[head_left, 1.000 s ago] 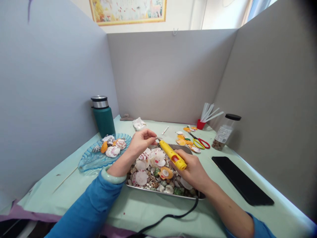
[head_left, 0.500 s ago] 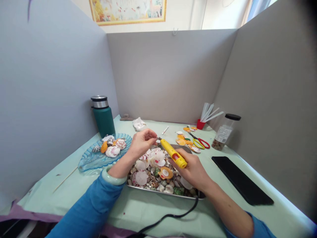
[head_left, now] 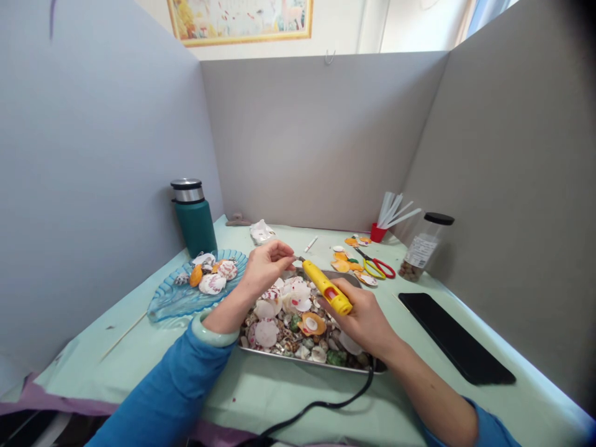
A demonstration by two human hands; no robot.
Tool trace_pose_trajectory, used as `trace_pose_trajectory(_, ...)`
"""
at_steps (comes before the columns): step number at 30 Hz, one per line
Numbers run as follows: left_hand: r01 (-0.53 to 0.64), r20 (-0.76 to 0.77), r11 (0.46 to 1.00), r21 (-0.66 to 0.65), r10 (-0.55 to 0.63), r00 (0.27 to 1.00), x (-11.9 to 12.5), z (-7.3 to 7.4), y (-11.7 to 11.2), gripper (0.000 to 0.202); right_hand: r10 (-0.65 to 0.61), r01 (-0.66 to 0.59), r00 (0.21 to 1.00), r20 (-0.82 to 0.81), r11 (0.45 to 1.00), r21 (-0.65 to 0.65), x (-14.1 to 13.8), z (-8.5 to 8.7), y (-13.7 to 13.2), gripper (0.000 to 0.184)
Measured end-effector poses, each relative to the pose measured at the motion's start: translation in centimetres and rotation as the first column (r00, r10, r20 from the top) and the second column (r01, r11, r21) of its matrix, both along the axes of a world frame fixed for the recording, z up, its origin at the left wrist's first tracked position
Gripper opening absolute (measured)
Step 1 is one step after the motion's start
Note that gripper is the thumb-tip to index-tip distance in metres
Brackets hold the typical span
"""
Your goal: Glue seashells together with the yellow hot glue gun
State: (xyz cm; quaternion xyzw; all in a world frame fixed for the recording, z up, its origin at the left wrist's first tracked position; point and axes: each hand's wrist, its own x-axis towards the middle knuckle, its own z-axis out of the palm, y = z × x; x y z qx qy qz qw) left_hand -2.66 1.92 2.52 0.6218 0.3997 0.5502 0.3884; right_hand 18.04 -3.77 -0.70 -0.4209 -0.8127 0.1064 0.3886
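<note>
Little has moved since the earliest frame: the yellow plastic pen-shaped tool (head_left: 321,280), apparently a hot-glue gun, sits a touch higher, and its dark tip shows slightly further right of the left hand (head_left: 265,268). At the centre of the frame, the right hand (head_left: 365,313) wraps its fingers around the tool, whose tip points up and left. The left thumb and index finger are drawn narrowly together just beside that tip; whether they pinch something tiny, I cannot tell.

Below both hands lies the rectangular grey metal tray (head_left: 349,277), heaped with pale, speckled and orange seashells (head_left: 266,333) and small green and brown pieces. A black rubbery cord (head_left: 321,405) curves along the lower middle of the frame over the pale green covered desk (head_left: 261,386). Translucent white sticks (head_left: 390,212) stand at the right of the frame.

My reading is that fine work at the tip is in hand; the next move seems to call for a steady right grip, with the left fingers clear of a possibly hot tip.
</note>
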Motion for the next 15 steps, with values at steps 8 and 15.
trace_pose_trajectory(8, 0.023, -0.012, 1.0, -0.011, -0.023, 1.0, 0.0, -0.12, 0.08, 0.016, 0.056, -0.056, 0.998, 0.015, 0.998, -0.009, -0.09, 0.31, -0.27, 0.016)
trace_pose_trajectory(15, -0.011, -0.032, 0.999, 0.032, 0.012, 0.999, -0.32, -0.52, 0.37, 0.015, 0.031, -0.031, 1.0, 0.004, 0.999, -0.021, -0.12, 0.35, -0.29, 0.011)
